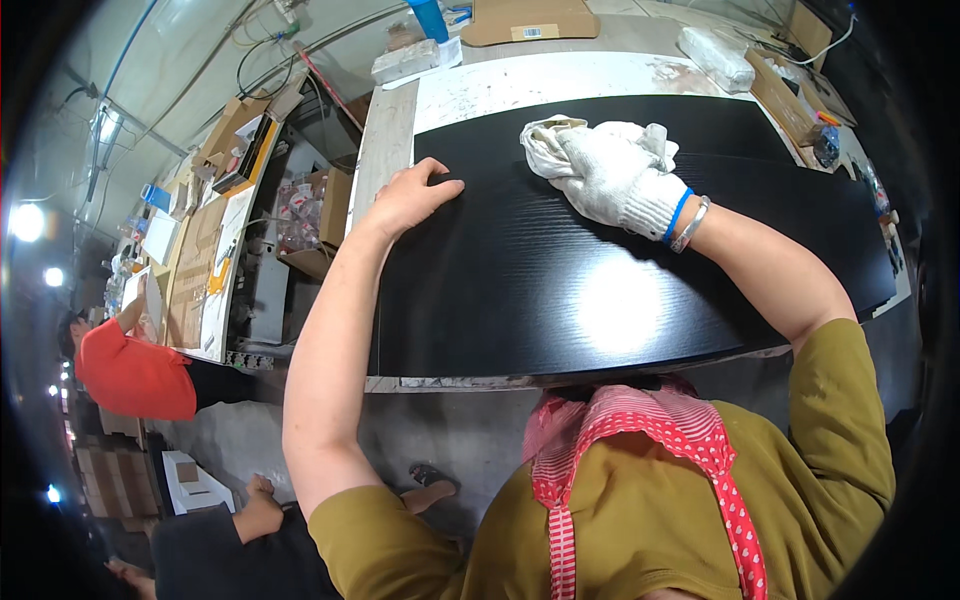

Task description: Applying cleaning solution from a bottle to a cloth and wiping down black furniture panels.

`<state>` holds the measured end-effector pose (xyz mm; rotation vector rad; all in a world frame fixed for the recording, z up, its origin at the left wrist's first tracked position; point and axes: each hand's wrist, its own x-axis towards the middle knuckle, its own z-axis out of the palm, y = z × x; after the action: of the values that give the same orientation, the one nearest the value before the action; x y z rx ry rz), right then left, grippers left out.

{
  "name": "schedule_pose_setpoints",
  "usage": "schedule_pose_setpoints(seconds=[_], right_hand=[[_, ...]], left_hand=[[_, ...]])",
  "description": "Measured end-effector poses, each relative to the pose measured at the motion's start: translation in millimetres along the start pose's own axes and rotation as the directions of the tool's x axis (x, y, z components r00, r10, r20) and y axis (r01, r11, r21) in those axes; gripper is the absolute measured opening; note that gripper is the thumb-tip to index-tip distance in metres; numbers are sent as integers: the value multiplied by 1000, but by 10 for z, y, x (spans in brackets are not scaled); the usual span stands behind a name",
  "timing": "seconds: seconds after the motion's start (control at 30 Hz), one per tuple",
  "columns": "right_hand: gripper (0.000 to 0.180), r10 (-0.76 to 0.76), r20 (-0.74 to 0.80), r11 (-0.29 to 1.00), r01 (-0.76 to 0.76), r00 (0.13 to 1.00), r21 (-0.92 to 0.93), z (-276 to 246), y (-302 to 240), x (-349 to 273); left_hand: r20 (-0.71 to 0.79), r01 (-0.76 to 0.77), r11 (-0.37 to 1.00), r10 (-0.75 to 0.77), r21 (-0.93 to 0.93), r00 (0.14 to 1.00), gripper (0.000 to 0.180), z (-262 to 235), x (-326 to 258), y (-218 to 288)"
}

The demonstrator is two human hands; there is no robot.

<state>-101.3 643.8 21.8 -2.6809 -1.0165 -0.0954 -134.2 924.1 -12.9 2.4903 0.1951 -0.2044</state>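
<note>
Pressing one black panel [600,250] flat on worktop [385,150]: left hand [410,197], fingers spread, at panel's left edge; gloved right hand [615,175] grasping one white rag [545,145] near far edge. One brown flat box [525,18] w/ white label, worktop's far edge.

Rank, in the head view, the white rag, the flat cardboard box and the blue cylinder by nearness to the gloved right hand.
From the right hand:
1. White rag, bunched under the hand on the black panel.
2. Flat cardboard box, at the table's far edge.
3. Blue cylinder, far edge, left of the box; close to it in distance.
</note>
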Motion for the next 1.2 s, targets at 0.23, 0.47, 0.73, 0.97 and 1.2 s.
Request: schedule_pose_setpoints(seconds=[0.23,0.47,0.73,0.97,1.2], right_hand=[[21,-29,-74,999,28,997,-21,84,113,-17],[23,-29,-66,996,23,997,-81,56,46,-9],[21,-376,241,921,333,895,200,96,277,360],[13,-644,-69,600,558,762,573,921,-523,1416],[12,-740,-52,488,588,671,645,1025,-1014,679]], left_hand=[[122,61,988,-43,-145,992,46,-111,-31,229],[153,85,984,-61,-159,986,38,-133,-42,231],[-89,-620,714,676,326,732,55,1045,-1497,990],[-70,-634,704,685,320,725,74,1124,-1562,1056],[-100,-605,767,633,213,767,70,1162,-1634,958]])
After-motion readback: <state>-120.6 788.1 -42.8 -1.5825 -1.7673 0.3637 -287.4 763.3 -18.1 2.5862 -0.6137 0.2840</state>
